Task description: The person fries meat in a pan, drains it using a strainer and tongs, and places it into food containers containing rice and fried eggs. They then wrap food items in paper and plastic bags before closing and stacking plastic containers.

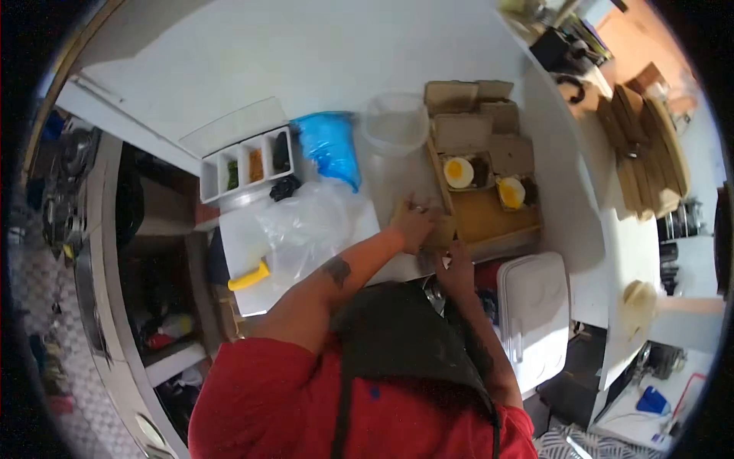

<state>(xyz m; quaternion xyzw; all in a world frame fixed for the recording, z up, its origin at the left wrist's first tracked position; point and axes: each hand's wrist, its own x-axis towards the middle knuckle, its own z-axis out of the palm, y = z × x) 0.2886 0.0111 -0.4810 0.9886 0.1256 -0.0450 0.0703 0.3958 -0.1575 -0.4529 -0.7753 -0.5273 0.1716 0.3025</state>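
A small brown cardboard box point(440, 231) sits at the counter's front, partly covered by my hands. My left hand point(415, 226) bends over its left side, fingers closed against it. My right hand point(456, 269) is at the box's near edge with curled fingers; its grip is partly hidden. Just right of the hands lies a large shallow cardboard tray point(497, 249). Inside it stand open small boxes, one with a white and yellow egg-like topping point(458, 173) and another with a similar topping point(511, 193).
A clear plastic tub point(394, 124) stands behind the hands. Leftward are a blue bag point(329, 145), clear plastic bags point(306, 226), a yellow-handled tool point(249, 277) and a white compartment container point(246, 164). A lidded white bin point(535, 306) is near my right arm.
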